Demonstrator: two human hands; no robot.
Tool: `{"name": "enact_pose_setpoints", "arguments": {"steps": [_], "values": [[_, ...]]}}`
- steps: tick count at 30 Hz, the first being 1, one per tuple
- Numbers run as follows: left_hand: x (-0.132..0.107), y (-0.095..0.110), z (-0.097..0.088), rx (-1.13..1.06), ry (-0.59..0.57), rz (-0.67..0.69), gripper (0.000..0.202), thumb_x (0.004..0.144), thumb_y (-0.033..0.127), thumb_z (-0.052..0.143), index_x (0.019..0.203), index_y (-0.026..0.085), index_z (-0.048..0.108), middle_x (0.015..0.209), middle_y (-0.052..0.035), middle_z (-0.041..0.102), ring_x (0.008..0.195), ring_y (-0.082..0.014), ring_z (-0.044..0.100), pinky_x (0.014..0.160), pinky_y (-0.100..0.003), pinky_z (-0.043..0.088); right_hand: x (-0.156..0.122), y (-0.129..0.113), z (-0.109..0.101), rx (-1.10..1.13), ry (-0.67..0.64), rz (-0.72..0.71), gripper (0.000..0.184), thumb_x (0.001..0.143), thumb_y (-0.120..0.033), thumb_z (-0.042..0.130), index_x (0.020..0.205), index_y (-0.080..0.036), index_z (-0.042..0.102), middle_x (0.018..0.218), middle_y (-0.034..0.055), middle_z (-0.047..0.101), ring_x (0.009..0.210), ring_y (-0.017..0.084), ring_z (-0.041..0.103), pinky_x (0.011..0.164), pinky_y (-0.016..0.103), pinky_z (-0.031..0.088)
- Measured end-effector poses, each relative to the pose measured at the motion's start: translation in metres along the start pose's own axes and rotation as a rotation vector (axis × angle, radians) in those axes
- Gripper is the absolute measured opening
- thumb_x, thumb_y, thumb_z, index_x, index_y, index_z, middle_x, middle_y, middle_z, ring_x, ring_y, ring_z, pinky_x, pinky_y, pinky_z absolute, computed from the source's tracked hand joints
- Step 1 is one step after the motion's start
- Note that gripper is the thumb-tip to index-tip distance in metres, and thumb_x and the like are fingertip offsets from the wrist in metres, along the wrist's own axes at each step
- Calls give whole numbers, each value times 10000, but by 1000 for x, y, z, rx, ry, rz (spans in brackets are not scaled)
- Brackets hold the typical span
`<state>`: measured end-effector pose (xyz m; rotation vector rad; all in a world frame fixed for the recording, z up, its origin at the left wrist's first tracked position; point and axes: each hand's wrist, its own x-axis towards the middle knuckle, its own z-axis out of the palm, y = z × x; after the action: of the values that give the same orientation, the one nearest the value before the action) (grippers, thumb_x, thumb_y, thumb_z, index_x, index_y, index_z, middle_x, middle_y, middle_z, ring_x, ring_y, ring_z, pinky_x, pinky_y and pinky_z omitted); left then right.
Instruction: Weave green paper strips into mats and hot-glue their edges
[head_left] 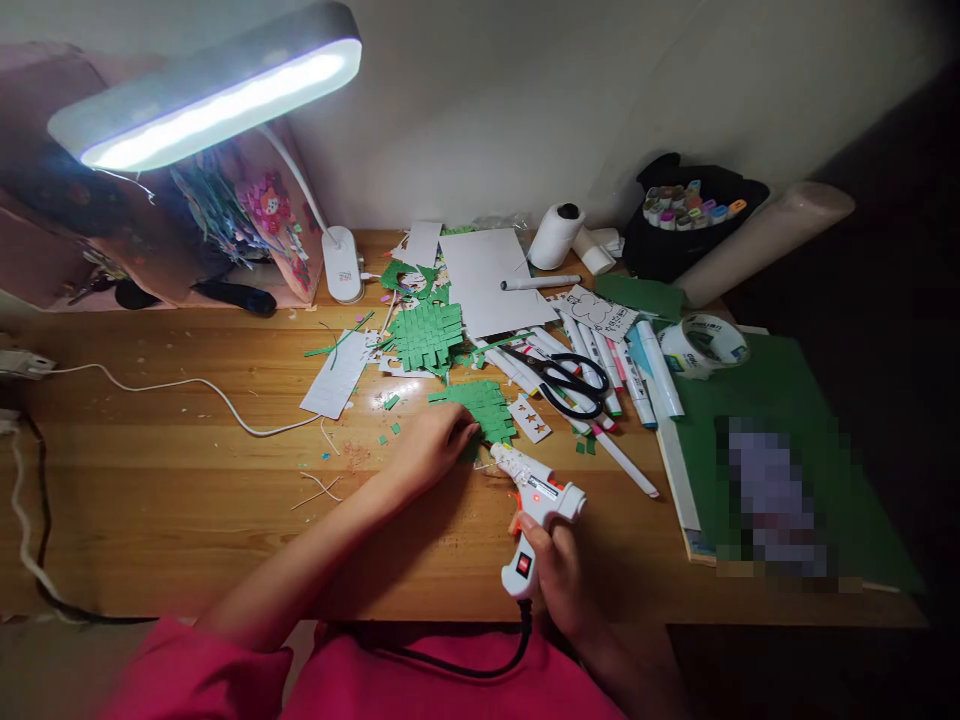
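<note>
My right hand (pixel 553 570) is wrapped round the handle of a white glue gun (pixel 534 490), whose red light is lit. Its nozzle points up and left at the lower edge of a woven green paper mat (pixel 484 408). At that same edge, my left hand (pixel 439 437) has its fingers curled and pinched on the mat; the exact grip is partly hidden. Another woven green paper piece (pixel 426 336) lies just behind. Beside the mat is a small white card with star cutouts (pixel 530 418).
Black-handled scissors (pixel 574 385) lie on scattered markers (pixel 626 462) to the right. A desk lamp (pixel 343 265), white sheet (pixel 491 282), thread spool (pixel 556 237), tape roll (pixel 705 343) and marker holder (pixel 697 240) stand around. A white cable (pixel 187 382) crosses the left side; paper scraps litter the table.
</note>
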<state>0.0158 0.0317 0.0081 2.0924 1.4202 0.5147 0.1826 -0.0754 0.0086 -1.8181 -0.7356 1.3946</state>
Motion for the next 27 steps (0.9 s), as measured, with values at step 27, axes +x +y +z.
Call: {"name": "enact_pose_setpoints", "arguments": {"steps": [27], "values": [[-15, -8, -11, -45, -127, 216, 243, 908, 353, 497, 891, 202, 686, 900, -58, 578, 834, -172, 542, 730, -315, 444, 0, 28, -13, 138, 110, -16, 239, 696, -429, 600, 646, -195, 593, 611, 4, 601, 688, 213, 589, 621, 304, 472]]}}
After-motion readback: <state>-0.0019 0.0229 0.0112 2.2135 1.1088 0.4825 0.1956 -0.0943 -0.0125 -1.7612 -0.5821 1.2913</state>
